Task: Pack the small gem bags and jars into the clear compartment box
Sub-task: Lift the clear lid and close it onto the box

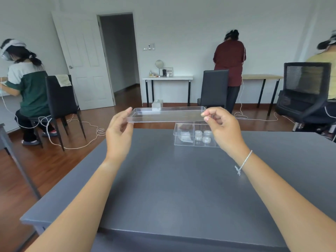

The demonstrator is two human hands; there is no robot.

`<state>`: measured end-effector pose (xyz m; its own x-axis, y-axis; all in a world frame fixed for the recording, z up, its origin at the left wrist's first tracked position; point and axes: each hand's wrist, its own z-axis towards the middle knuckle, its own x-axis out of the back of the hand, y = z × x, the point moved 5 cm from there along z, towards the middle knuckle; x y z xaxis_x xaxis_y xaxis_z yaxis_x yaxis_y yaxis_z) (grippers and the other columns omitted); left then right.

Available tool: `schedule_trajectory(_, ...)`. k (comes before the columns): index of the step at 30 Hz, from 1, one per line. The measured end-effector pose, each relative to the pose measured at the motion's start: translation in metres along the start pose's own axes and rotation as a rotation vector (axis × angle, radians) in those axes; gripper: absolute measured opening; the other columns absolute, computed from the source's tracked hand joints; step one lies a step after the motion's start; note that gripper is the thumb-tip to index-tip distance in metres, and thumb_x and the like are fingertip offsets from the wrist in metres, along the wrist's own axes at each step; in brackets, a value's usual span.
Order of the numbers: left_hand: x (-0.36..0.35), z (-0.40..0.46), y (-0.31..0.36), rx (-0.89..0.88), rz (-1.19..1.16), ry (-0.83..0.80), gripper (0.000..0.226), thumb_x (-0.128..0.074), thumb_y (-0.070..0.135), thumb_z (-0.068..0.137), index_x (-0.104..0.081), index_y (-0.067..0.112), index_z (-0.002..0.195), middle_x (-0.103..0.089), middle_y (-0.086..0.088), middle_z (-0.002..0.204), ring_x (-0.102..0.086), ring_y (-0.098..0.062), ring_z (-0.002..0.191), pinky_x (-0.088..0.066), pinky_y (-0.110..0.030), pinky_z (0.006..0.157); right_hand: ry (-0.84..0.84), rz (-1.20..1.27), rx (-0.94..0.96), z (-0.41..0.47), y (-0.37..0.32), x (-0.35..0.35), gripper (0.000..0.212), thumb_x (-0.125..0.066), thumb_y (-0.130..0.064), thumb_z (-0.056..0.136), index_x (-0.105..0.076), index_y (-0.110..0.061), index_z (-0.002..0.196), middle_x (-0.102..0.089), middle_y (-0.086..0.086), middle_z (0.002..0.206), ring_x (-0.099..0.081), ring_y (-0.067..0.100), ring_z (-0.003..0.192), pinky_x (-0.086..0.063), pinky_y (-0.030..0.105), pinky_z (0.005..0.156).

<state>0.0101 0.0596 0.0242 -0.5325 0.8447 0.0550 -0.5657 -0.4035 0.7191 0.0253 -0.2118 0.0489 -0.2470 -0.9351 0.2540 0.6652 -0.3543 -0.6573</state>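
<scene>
A clear compartment box (177, 140) stands on the far part of the grey table (172, 188). Its left compartment holds small gem bags (185, 136); the right one holds several small jars (202, 136). Above the table, level and to the left of the box, I hold a clear flat lid (166, 114) by its two ends. My left hand (120, 131) pinches its left end. My right hand (221, 128) pinches its right corner and partly hides the box's right side.
Three other people work at tables along the walls, left, back and right. Black chairs (61, 104) stand on the wooden floor, with white cables lying on it. An office chair (305, 93) is at the right. A white door (85, 60) stands open.
</scene>
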Motion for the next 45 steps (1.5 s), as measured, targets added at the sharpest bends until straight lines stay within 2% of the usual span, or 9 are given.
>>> schedule_trajectory(7, -0.041, -0.005, -0.003, 0.022, 0.053, -0.1, 0.033, -0.056, 0.003, 0.083, -0.061, 0.014, 0.114, -0.058, 0.005, 0.113, -0.054, -0.003, 0.102, -0.036, 0.002, 0.083, 0.001, 0.071, -0.093, 0.0, 0.014, 0.044, 0.022, -0.053, -0.002, 0.085, -0.062, -0.021, 0.078, -0.057, -0.012, 0.074, -0.051, -0.012, 0.062, -0.037, 0.0, 0.063)
schedule_trajectory(12, -0.073, -0.006, 0.003, -0.006, 0.057, -0.148, 0.019, -0.059, 0.015, 0.084, -0.067, 0.013, 0.102, -0.063, 0.007, 0.101, -0.055, 0.013, 0.087, -0.038, -0.001, 0.081, 0.059, 0.112, -0.171, 0.002, 0.034, 0.074, 0.022, -0.054, -0.007, 0.086, -0.064, -0.026, 0.08, -0.059, -0.007, 0.077, -0.052, -0.004, 0.065, -0.044, 0.012, 0.068)
schedule_trajectory(18, -0.096, -0.003, 0.005, -0.006, 0.032, -0.126, 0.018, -0.059, 0.017, 0.084, -0.068, 0.014, 0.1, -0.062, 0.007, 0.094, -0.059, -0.007, 0.086, -0.041, -0.006, 0.081, 0.146, 0.256, -0.157, 0.008, 0.044, 0.093, 0.025, -0.054, -0.009, 0.087, -0.062, -0.032, 0.089, -0.067, -0.014, 0.089, -0.058, -0.009, 0.072, -0.046, 0.009, 0.065)
schedule_trajectory(23, -0.105, -0.004, 0.004, 0.079, -0.067, -0.162, 0.02, -0.058, 0.018, 0.085, -0.065, 0.024, 0.103, -0.062, 0.003, 0.083, -0.06, -0.02, 0.085, -0.048, -0.031, 0.09, 0.171, 0.206, -0.213, 0.006, 0.062, 0.092, 0.027, -0.052, -0.008, 0.087, -0.058, -0.027, 0.105, -0.069, -0.01, 0.096, -0.058, -0.014, 0.087, -0.041, -0.001, 0.073)
schedule_trajectory(27, -0.113, -0.003, 0.0, 0.188, -0.147, -0.141, 0.026, -0.06, 0.017, 0.084, -0.064, 0.017, 0.11, -0.067, -0.006, 0.1, -0.064, -0.023, 0.097, -0.047, -0.036, 0.097, 0.103, 0.08, -0.294, 0.0, 0.083, 0.081, 0.033, -0.05, -0.008, 0.089, -0.055, -0.025, 0.117, -0.066, -0.005, 0.104, -0.058, 0.004, 0.093, -0.044, 0.021, 0.088)
schedule_trajectory(30, -0.119, -0.003, -0.007, 0.218, -0.154, -0.124, 0.029, -0.062, 0.018, 0.083, -0.063, 0.014, 0.112, -0.069, -0.002, 0.088, -0.062, 0.002, 0.067, -0.052, -0.02, 0.081, 0.139, 0.084, -0.356, 0.001, 0.096, 0.078, 0.038, -0.052, -0.012, 0.089, -0.051, -0.022, 0.126, -0.064, -0.008, 0.098, -0.059, 0.014, 0.092, -0.046, 0.028, 0.086)
schedule_trajectory(33, -0.124, -0.003, -0.013, 0.236, -0.148, -0.081, 0.016, -0.063, 0.02, 0.082, -0.063, 0.018, 0.097, -0.063, 0.003, 0.067, -0.053, 0.004, 0.052, -0.049, -0.02, 0.07, 0.19, 0.081, -0.396, -0.001, 0.106, 0.076, 0.029, -0.056, -0.016, 0.087, -0.055, -0.026, 0.114, -0.065, -0.01, 0.088, -0.062, 0.013, 0.076, -0.047, 0.023, 0.073)
schedule_trajectory(38, -0.133, 0.002, -0.02, 0.258, -0.145, -0.095, 0.013, -0.063, 0.023, 0.082, -0.062, 0.016, 0.093, -0.066, 0.003, 0.08, -0.06, -0.01, 0.072, -0.047, -0.019, 0.074, 0.265, 0.066, -0.453, -0.003, 0.118, 0.076, 0.016, -0.057, -0.019, 0.086, -0.053, -0.025, 0.101, -0.064, -0.01, 0.084, -0.059, 0.004, 0.064, -0.044, 0.018, 0.063)
schedule_trajectory(45, -0.143, 0.0, -0.033, 0.304, -0.157, -0.314, 0.049, -0.063, 0.028, 0.082, -0.048, 0.022, 0.128, -0.058, 0.005, 0.119, -0.053, -0.008, 0.109, -0.037, -0.016, 0.091, 0.254, 0.01, -0.475, -0.005, 0.123, 0.071, 0.021, -0.055, -0.028, 0.087, -0.06, -0.022, 0.106, -0.063, -0.005, 0.095, -0.056, -0.001, 0.076, -0.042, 0.016, 0.066)
